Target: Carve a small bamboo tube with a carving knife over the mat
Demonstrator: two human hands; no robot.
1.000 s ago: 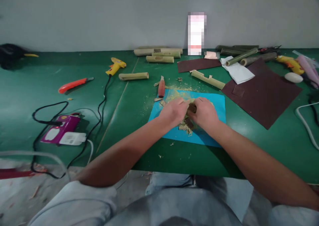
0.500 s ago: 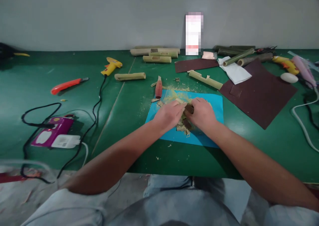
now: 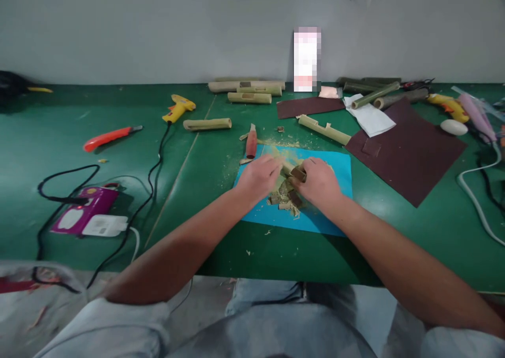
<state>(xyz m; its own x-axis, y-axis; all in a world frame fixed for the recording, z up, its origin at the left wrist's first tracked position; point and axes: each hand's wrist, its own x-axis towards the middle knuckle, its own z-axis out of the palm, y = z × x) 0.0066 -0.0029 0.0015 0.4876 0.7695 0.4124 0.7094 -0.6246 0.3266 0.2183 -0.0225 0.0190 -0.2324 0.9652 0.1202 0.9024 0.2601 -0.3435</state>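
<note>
Over the blue sheet (image 3: 315,222), my left hand (image 3: 259,178) is closed around one end of a short, pale bamboo piece (image 3: 287,167). My right hand (image 3: 320,181) pinches a small folded piece of dark brown sandpaper (image 3: 299,174) against the bamboo's other end. Part of the bamboo is hidden by the fingers. Below the hands lie bamboo chips and shavings (image 3: 290,202), with pale dust above them. A red-handled knife (image 3: 251,143) rests just beyond my left hand, its blade pointing away.
Cut bamboo tubes (image 3: 249,98) lie along the back, near a propped-up phone (image 3: 306,58). Large sandpaper (image 3: 414,158) and a notched bamboo tube (image 3: 325,130) are at right. On the left are a yellow glue gun (image 3: 178,108), a red cutter (image 3: 108,138) and a purple power strip (image 3: 89,205) with cords.
My left hand has shifted slightly left, away from the right hand, so more of the bamboo and chips shows. The right hand keeps the sandpaper. The view has tilted slightly.
</note>
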